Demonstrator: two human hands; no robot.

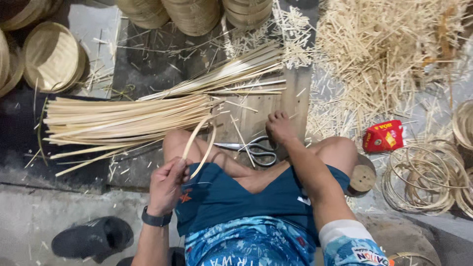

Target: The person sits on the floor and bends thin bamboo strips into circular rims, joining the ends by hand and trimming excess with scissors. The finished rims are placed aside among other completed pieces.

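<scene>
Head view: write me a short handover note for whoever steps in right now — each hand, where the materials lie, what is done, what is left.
Left hand: shut on a bent bamboo strip, curved into a loop above the knee.
Right hand: reaching down to the wooden board, fingers beside the scissors; holds nothing.
Materials: bundle of long strips lies ahead to the left; cut scraps piled to the right.
Done: finished rings stacked at right, woven baskets at top left.
Left: the held strip is not yet closed into a ring; many strips unused.
</scene>
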